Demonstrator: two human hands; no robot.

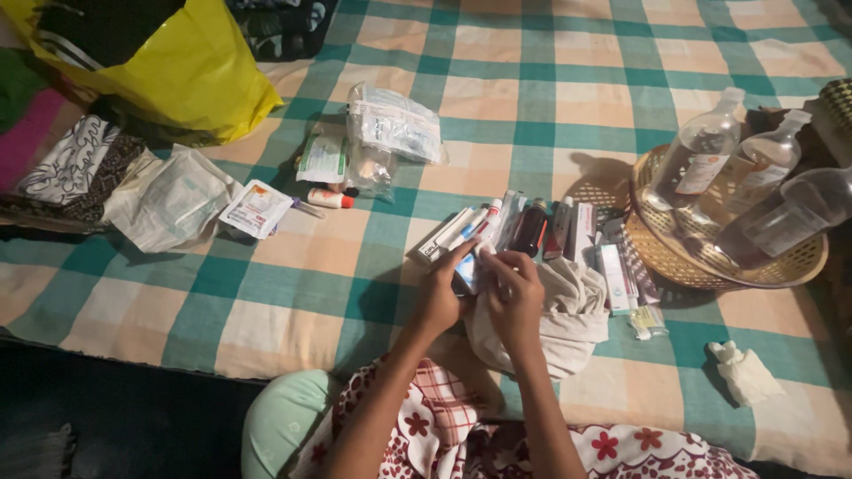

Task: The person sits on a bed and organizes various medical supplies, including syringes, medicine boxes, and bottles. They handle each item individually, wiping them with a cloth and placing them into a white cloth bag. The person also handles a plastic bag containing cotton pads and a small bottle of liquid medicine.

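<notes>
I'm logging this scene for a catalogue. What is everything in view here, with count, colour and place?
checked cloth: one, green and peach, underneath everything
wicker basket: one, tan, right
clear bottles: three, lying in the basket
tubes and small boxes: a row, mostly white, centre
sealed packets: several, clear and white, upper centre
yellow bag: one, top left
white cloth: one, under the hands
crumpled tissue: one, white, lower right
left hand: holding a small tube
right hand: on the same tube

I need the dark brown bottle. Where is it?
In the head view, the brown bottle lies mid-frame in the row of tubes and boxes, just beyond the right hand, left of the basket.
</notes>
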